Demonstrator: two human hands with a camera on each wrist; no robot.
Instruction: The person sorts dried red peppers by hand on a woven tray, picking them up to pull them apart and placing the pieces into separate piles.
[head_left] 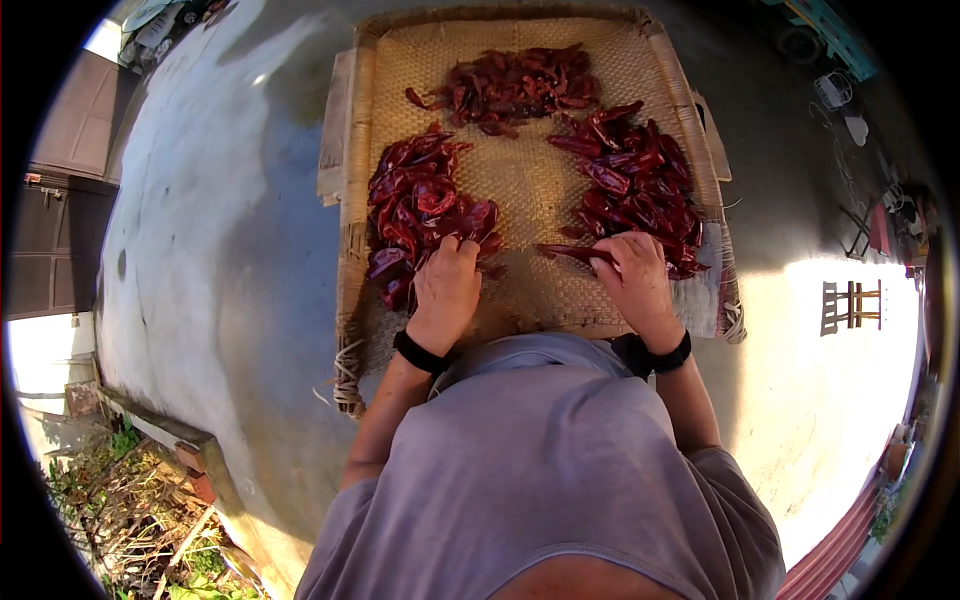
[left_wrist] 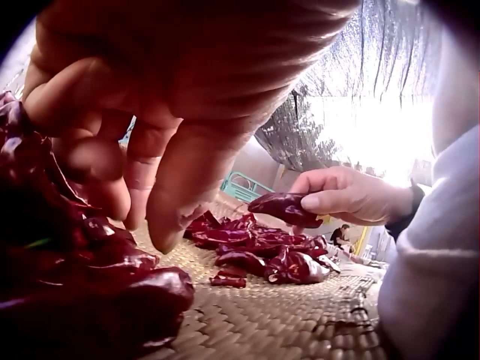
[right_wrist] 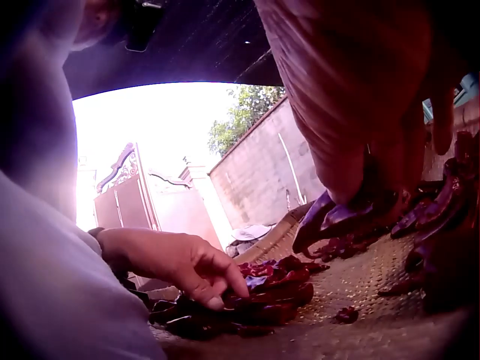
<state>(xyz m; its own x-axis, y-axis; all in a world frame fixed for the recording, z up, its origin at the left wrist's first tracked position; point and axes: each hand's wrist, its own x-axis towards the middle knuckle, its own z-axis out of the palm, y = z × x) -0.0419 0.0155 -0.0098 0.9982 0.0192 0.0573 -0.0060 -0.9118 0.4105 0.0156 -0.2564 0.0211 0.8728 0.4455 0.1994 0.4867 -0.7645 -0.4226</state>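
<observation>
Around my workspace, the woven tray (head_left: 520, 190) carries three heaps of dark red chillies: the far pile (head_left: 520, 85) at upper centre of the head view, the left pile (head_left: 425, 205) and the right pile (head_left: 640, 185). Concrete floor (head_left: 190, 230) spreads beyond the tray, with a wooden chair (head_left: 851, 305) at right of the frame and plants (head_left: 130, 500) at lower left. Through the left wrist camera, I see a seated person (left_wrist: 341, 237) in the background; the right one shows a gate (right_wrist: 124, 199) and a wall (right_wrist: 255, 172). My left hand (head_left: 446, 297) is open, fingers loosely bent and touching the near side of the left pile. My right hand (head_left: 641, 285) pinches one chilli (head_left: 570, 252) between thumb and fingers, at the near edge of the right pile.
</observation>
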